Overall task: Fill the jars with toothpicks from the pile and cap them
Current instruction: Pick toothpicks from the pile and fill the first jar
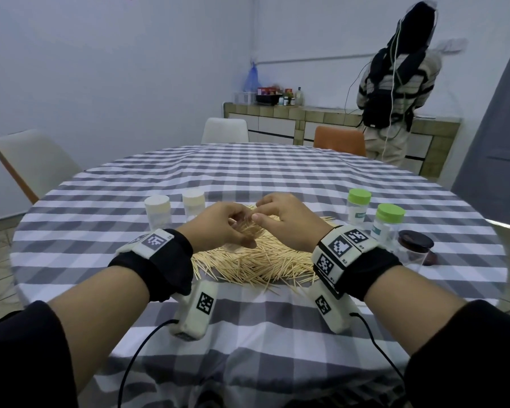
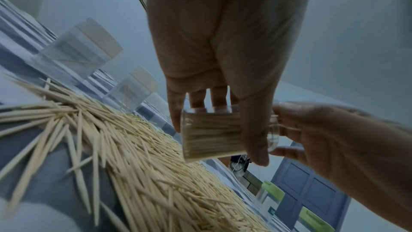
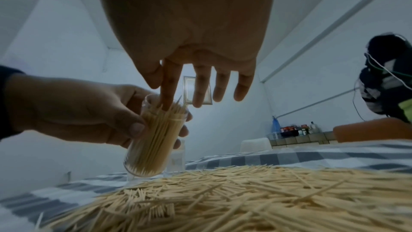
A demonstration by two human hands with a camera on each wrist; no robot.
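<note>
My left hand (image 1: 230, 228) grips a clear, uncapped jar (image 3: 156, 138) packed with toothpicks, held tilted just above the toothpick pile (image 1: 256, 263) on the checked tablecloth. My right hand (image 1: 265, 210) is at the jar's mouth with its fingers straight. In the right wrist view its index finger (image 3: 167, 98) reaches in among the toothpick tips. The left wrist view shows the same jar (image 2: 211, 135) between my left thumb and fingers, with the right hand (image 2: 289, 130) at its open end. In the head view my hands mostly hide the jar.
Two white-capped jars (image 1: 157, 212) (image 1: 193, 203) stand behind the pile at left. Two green-capped jars (image 1: 359, 206) (image 1: 387, 223) and a brown-lidded jar (image 1: 415, 248) stand at right. Chairs ring the round table (image 1: 277, 172). A person (image 1: 395, 92) stands at the far counter.
</note>
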